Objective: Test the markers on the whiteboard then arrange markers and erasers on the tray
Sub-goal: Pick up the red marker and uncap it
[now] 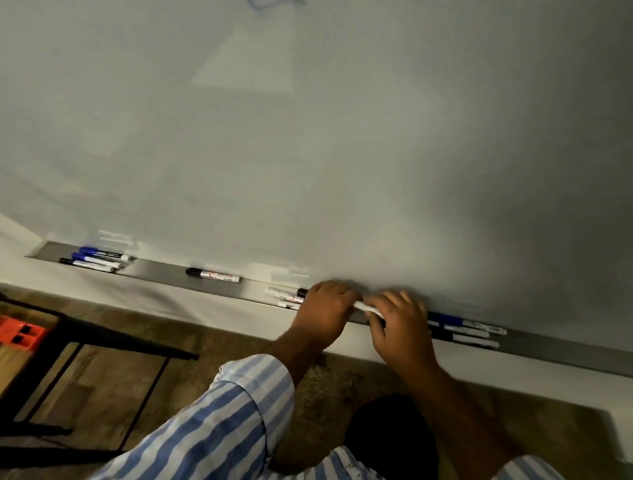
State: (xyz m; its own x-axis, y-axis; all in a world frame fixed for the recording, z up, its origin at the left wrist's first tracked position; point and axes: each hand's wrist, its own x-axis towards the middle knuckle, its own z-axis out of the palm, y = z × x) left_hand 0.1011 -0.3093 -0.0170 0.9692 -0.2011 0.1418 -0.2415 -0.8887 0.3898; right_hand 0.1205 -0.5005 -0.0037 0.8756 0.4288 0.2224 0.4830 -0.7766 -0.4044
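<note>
A white marker (368, 308) is held between both hands just above the grey tray (161, 270) that runs under the whiteboard (308, 154). My left hand (323, 313) grips one end and my right hand (399, 325) grips the other; whether the cap is on is hidden. Several markers with blue and black caps (96, 259) lie at the tray's left end. One black-capped marker (214, 274) lies alone. A few markers (286, 296) lie beside my left hand, partly hidden. Three more markers (469, 330) lie right of my right hand. No eraser is visible.
A faint blue scribble (263, 3) shows at the top of the board. A black-framed table or chair (85, 337) stands on the floor at lower left with an orange object (20, 334) on it. Brown carpet (325, 383) lies below the tray.
</note>
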